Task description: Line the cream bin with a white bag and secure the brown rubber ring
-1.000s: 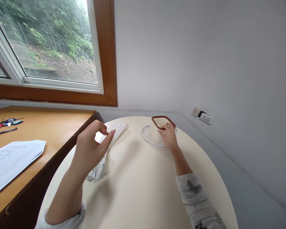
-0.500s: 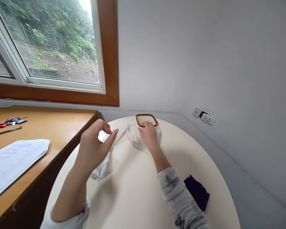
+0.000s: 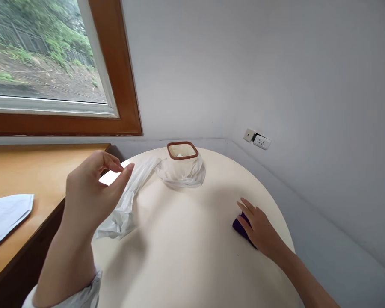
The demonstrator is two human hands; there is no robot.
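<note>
My left hand is raised over the left side of the round table, thumb and forefinger pinched together. Whatever is in that pinch, if anything, is too small to make out. Below and behind it lies a crumpled white plastic bag. On the right of the table my right hand rests over a dark purple cloth, fingers stretched and spread; it partly hides the cloth. Toward the far edge stands a small bin with a brown rim, thin white plastic gathered around its base and something whitish inside.
The round cream table stands close to the wall. A wooden desk with papers adjoins on the left, beneath a window. A wall socket is at the right.
My right hand has left the bin and moved right and nearer, onto the purple cloth. My left hand stays pinched. The camera view has turned to the right.
</note>
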